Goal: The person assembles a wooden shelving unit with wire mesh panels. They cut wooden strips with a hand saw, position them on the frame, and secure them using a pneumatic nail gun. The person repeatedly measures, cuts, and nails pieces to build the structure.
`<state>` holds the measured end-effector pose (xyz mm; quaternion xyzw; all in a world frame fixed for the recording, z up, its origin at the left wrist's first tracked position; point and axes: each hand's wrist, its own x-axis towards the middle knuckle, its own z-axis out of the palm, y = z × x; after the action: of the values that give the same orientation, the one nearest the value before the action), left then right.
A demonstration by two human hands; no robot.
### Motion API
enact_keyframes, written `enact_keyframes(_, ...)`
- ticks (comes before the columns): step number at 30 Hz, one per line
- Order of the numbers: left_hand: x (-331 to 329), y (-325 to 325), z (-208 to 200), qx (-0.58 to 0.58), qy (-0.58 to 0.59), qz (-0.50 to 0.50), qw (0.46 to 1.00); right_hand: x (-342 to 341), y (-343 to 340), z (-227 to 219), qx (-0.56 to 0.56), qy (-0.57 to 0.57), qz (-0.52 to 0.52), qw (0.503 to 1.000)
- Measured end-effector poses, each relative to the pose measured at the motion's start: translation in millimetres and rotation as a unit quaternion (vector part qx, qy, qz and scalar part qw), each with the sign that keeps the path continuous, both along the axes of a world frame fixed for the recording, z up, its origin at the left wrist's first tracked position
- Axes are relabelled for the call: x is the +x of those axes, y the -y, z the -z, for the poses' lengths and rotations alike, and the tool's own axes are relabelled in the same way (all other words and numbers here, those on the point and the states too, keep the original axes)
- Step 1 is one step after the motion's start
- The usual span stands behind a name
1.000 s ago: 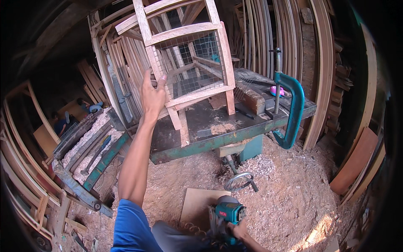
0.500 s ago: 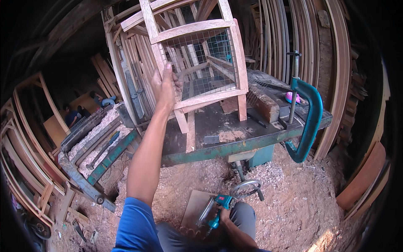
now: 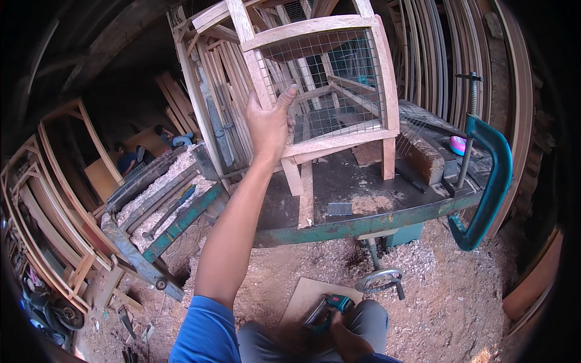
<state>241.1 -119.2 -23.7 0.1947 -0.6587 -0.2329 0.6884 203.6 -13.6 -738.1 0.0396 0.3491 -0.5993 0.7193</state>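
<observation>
A wooden frame (image 3: 339, 141) with wire mesh (image 3: 330, 78) across its openings stands on the dark metal-topped workbench (image 3: 363, 222). My left arm reaches up to it. My left hand (image 3: 270, 127) is wrapped round the left upright, with the thumb lying over the front beside the mesh; most fingers are hidden behind the wood. Low down, between my knees, my right hand (image 3: 339, 327) grips a teal and black pneumatic nail gun (image 3: 330, 308), partly in shadow. The gun is over a thin tan board (image 3: 299, 293) and apart from the frame.
A large blue C-clamp (image 3: 496, 181) is at the bench's right end, near a wood block (image 3: 423, 160) and a pink roll (image 3: 458, 145). A handwheel (image 3: 376, 281) juts out below. Timber strips (image 3: 436, 54) lean behind. Wood shavings cover the floor. Two people (image 3: 175, 138) are far left.
The whole view has shifted, so the bench and frame appear farther right. My left hand keeps its hold on the frame. The nail gun has tilted and sits lower, by my right knee.
</observation>
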Motion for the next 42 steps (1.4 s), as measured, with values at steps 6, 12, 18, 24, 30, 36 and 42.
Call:
enact_keyframes(6,2.0,1.6,3.6,0.033,-0.033,0.067,0.997,-8.0,-17.3,-2.9,0.018,-0.100,-0.061,0.993)
enact_keyframes(12,0.3,0.6,1.4,0.018,-0.023,0.025,0.999,-18.3,-41.7,-34.4,-0.017,-0.310,-0.177,0.934)
enact_keyframes(18,-0.1,-0.6,1.5,0.030,-0.029,0.024,0.999,-20.0,-68.9,-72.7,-0.128,-0.580,-0.308,0.743)
enact_keyframes(24,-0.4,0.2,3.5,0.006,-0.037,0.007,0.999,-6.1,-89.4,-97.4,-0.209,-0.683,-0.349,0.606)
enact_keyframes(30,0.8,4.0,5.1,-0.032,-0.013,0.016,0.999,-16.0,-112.2,-135.6,-0.187,-0.615,-0.258,0.721)
enact_keyframes(36,1.2,12.8,9.7,-0.053,-0.009,0.013,0.998,-90.5,-145.3,-349.1,-0.245,-0.656,-0.054,0.712)
enact_keyframes(42,0.7,16.6,11.7,-0.045,-0.031,0.025,0.998,-220.1,-71.5,-609.6,-0.211,-0.881,0.363,0.218)
